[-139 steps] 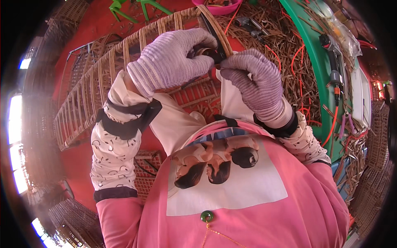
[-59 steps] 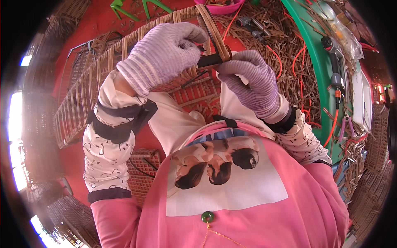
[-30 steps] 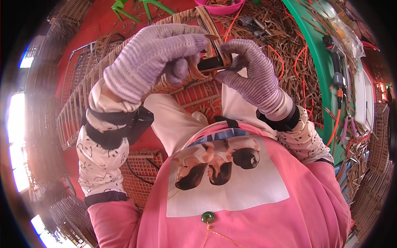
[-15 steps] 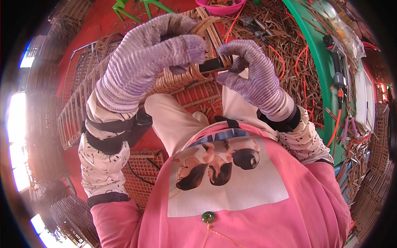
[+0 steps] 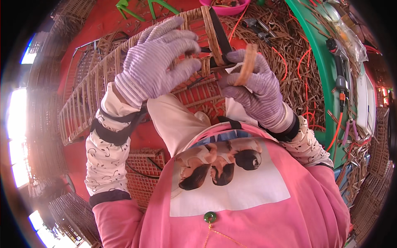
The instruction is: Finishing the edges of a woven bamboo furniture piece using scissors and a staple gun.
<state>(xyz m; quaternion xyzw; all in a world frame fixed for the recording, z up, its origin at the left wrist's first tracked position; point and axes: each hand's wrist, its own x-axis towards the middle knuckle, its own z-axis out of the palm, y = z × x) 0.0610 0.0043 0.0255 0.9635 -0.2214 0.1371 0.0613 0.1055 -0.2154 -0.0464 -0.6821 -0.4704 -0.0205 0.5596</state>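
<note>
Both hands wear pale purple striped knit gloves. My left hand [image 5: 159, 62] is spread with fingers apart over the edge of a brown woven frame [image 5: 89, 99], and I see nothing held in it. My right hand [image 5: 262, 91] pinches a flat brown weaving strip [image 5: 249, 62], which bends up in a curve over the fingers. That hand is beside the frame's dark corner bar [image 5: 221, 35], where brown strips are wrapped round the edge. The left hand hides part of the frame, and the far end of the strip cannot be followed.
A green table edge [image 5: 326, 82] runs down the right, with a black air tool [image 5: 340, 66] on an orange hose and purple-handled pliers [image 5: 349, 131]. Cut strips [image 5: 293, 62] litter the red floor. A pink basin [image 5: 227, 9] and a woven panel [image 5: 142, 177] are nearby.
My left hand has opened and come away from the strip at the frame edge. My right hand has gone from bare fingers to holding a curved strip.
</note>
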